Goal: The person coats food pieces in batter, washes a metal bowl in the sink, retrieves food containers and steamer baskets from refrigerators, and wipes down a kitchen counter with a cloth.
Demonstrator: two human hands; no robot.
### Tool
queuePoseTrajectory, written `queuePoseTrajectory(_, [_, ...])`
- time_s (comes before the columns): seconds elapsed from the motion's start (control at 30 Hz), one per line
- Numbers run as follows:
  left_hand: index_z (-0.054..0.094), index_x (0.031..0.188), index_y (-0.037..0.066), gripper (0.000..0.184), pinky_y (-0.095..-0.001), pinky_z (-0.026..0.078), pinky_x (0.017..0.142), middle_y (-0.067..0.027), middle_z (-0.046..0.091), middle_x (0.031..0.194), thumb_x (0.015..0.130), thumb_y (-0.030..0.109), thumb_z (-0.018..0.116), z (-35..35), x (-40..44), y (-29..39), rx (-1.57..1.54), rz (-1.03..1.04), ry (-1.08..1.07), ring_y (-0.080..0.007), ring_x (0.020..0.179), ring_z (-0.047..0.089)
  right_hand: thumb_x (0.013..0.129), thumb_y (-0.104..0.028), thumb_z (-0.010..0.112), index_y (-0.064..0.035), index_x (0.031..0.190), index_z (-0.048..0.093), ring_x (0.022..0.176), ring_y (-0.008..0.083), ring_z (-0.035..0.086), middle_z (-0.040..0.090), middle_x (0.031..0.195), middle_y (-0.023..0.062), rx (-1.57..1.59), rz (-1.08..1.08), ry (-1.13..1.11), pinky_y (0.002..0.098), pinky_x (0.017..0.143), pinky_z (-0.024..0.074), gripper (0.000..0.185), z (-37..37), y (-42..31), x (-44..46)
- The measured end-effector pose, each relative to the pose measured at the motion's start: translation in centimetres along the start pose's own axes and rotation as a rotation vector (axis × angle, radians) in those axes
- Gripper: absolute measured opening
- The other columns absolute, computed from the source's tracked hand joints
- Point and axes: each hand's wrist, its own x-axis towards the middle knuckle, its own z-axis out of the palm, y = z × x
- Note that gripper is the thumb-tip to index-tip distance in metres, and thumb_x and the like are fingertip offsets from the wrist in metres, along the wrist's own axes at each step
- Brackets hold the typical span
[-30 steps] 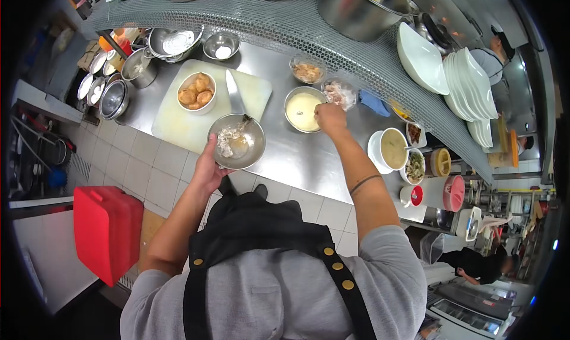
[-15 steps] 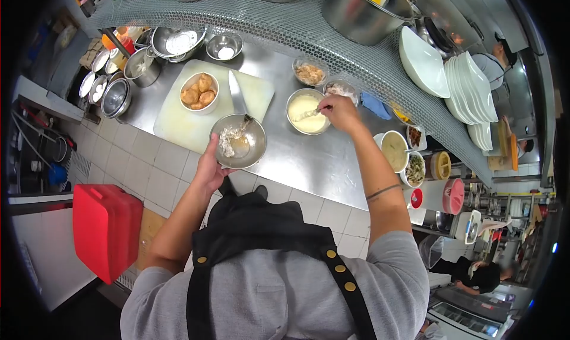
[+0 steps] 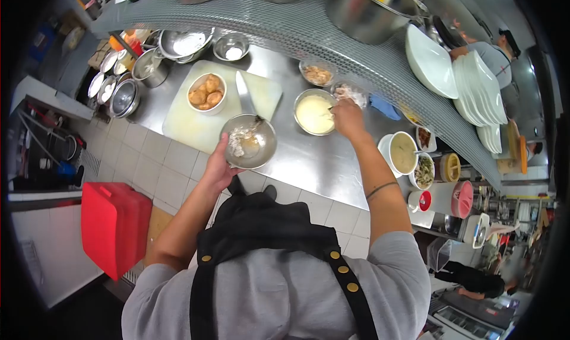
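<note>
morsel point(image 3: 331, 110), barely visible, pinched in right hand point(image 3: 349, 119), metal bowl point(image 3: 266, 151) clamped in left hand point(image 3: 221, 167), fingertips hidden beneath

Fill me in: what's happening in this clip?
A person at a metal counter holds a small metal bowl with whitish contents in the left hand. The right hand is at the edge of another bowl, containing pale yellow liquid; what its fingers may hold is unclear. Nearby, a knife and a white tub of browned pieces are on the cutting board.
</note>
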Motion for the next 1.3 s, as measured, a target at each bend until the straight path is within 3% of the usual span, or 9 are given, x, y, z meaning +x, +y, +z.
queuePoseTrajectory(0.17, [0.04,0.147,0.016,0.07,-0.0498,0.043,0.102,-0.0064,0.051,0.143,0.098,0.064,0.048,0.5,2.2,-1.8,0.019,-0.01,-0.057,-0.0248,0.128,0.051,0.08,-0.015,0.073,-0.012,0.105,0.074,0.113,0.0309,0.061,0.064,0.124,0.0122,0.724,-0.091,0.179,0.0405,0.094,0.0514,0.025,-4.0,-11.5,0.1])
queuePoseTrajectory(0.2, [0.039,0.147,0.017,0.068,-0.0491,0.045,0.099,-0.0063,0.051,0.142,0.098,0.064,0.048,0.5,3.0,-2.6,0.016,-0.019,-0.106,-0.0253,0.127,0.052,0.08,-0.015,0.073,-0.012,0.105,0.074,0.113,0.0309,0.061,0.064,0.124,0.0122,0.726,-0.099,0.179,0.0405,0.094,0.0514,0.025,-4.6,-13.1,-0.1])
queuePoseTrajectory(0.27, [0.04,0.147,0.017,0.067,-0.0497,0.046,0.099,-0.0065,0.052,0.142,0.098,0.063,0.048,2.1,2.5,-2.4,0.044,-0.03,-0.083,-0.025,0.127,0.052,0.081,-0.014,0.072,-0.0131,0.109,0.072,0.112,0.0323,0.061,0.059,0.13,0.0145,0.31,-0.348,0.137,0.0413,0.092,0.0529,0.028,-5.3,-15.3,-0.1])
queuePoseTrajectory(0.37, [0.042,0.146,0.019,0.067,-0.0506,0.047,0.099,-0.0055,0.05,0.143,0.097,0.063,0.05,4.3,1.1,-1.7,0.109,-0.044,-0.076,-0.0254,0.128,0.051,0.084,-0.011,0.065,-0.0102,0.109,0.071,0.104,0.0357,0.064,0.054,0.136,0.0175,0.147,-0.355,0.051,0.044,0.089,0.053,0.026,-2.8,-14.4,0.1])
queuePoseTrajectory(0.5, [0.038,0.148,0.019,0.066,-0.0504,0.048,0.098,-0.0073,0.048,0.144,0.099,0.061,0.047,4.7,1.6,-1.9,0.1,-0.058,-0.102,-0.0259,0.128,0.052,0.085,-0.008,0.06,-0.0075,0.102,0.072,0.097,0.0346,0.067,0.063,0.121,0.0174,0.149,-0.283,-0.011,0.0442,0.084,0.0546,0.021,-3.9,-13.1,-0.6])
queuePoseTrajectory(0.57, [0.036,0.149,0.017,0.065,-0.0511,0.05,0.097,-0.0091,0.049,0.144,0.101,0.059,0.045,5.1,2.0,-2.1,0.092,-0.052,-0.123,-0.0267,0.126,0.054,0.085,-0.009,0.063,-0.0052,0.098,0.072,0.086,0.0331,0.07,0.069,0.097,0.0164,0.219,-0.198,-0.169,0.0439,0.077,0.0553,0.016,-5.7,-11.8,-0.6])
queuePoseTrajectory(0.67, [0.034,0.15,0.017,0.065,-0.0525,0.05,0.096,-0.0096,0.048,0.145,0.101,0.059,0.044,4.2,2.9,-2.7,0.106,-0.081,-0.109,-0.0273,0.128,0.052,0.084,-0.012,0.069,-0.0035,0.095,0.072,0.077,0.0305,0.07,0.07,0.082,0.0157,0.379,-0.088,-0.073,0.0408,0.073,0.055,0.014,-10.1,-11.1,-0.6])
queuePoseTrajectory(0.93, [0.035,0.151,0.019,0.07,-0.0478,0.049,0.094,-0.0075,0.043,0.15,0.098,0.063,0.047,3.2,2.9,-2.4,0.099,-0.094,-0.079,-0.0259,0.128,0.052,0.086,-0.014,0.074,-0.0035,0.1,0.072,0.071,0.0235,0.068,0.072,0.086,0.0134,0.489,-0.039,0.222,0.0334,0.07,0.0536,0.018,-14.9,-8.5,0.9])
queuePoseTrajectory(1.3, [0.035,0.151,0.017,0.073,-0.0525,0.045,0.099,-0.0081,0.043,0.149,0.097,0.065,0.049,-0.3,2.2,-1.8,0.01,-0.033,-0.004,-0.0272,0.13,0.05,0.093,-0.031,0.067,-0.0098,0.112,0.07,0.083,0.0193,0.071,0.074,0.089,0.0094,0.53,0.204,0.128,0.0306,0.077,0.0528,0.029,-11.0,-4.7,2.4])
